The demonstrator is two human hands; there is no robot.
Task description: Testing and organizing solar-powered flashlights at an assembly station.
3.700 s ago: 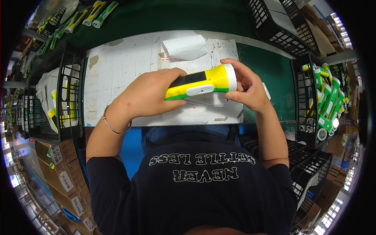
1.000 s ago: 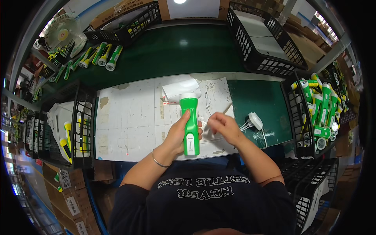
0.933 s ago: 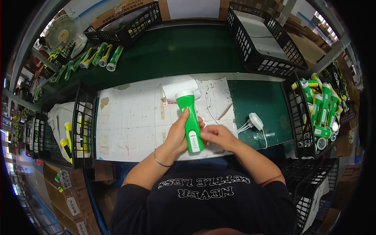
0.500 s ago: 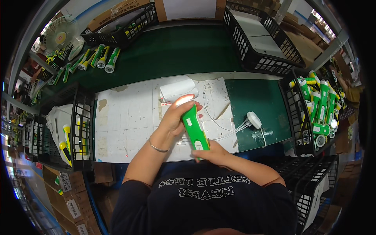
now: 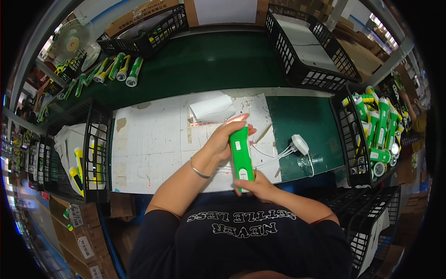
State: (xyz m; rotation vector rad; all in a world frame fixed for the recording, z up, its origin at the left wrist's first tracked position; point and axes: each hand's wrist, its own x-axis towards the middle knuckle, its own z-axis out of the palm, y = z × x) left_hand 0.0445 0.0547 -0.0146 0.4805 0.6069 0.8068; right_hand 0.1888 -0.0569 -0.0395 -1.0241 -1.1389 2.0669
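A green flashlight (image 5: 241,151) is held between both hands above the white work surface (image 5: 153,153), its head pointing away from me. My left hand (image 5: 222,139) is wrapped round the head end, and a reddish glow shows through its fingers. Around the tail end, my right hand (image 5: 260,187) is closed, its thumb beside a pale oval part on the body. Just beyond the left hand lies a curled white sheet (image 5: 211,108). White cables (image 5: 269,156) run from behind the flashlight to a white round charger plug (image 5: 300,144).
On the right stands a black crate (image 5: 341,135) heaped with green and yellow flashlights (image 5: 382,123). Another black crate (image 5: 100,153) at left holds a few yellow ones. Several flashlights (image 5: 116,67) lie in a row at the far left. A long black crate (image 5: 320,76) sits at the far right.
Both hands have shifted the flashlight slightly to the right, and it now stands straighter. The bright white light at its head has turned to a dimmer reddish glow behind the left fingers.
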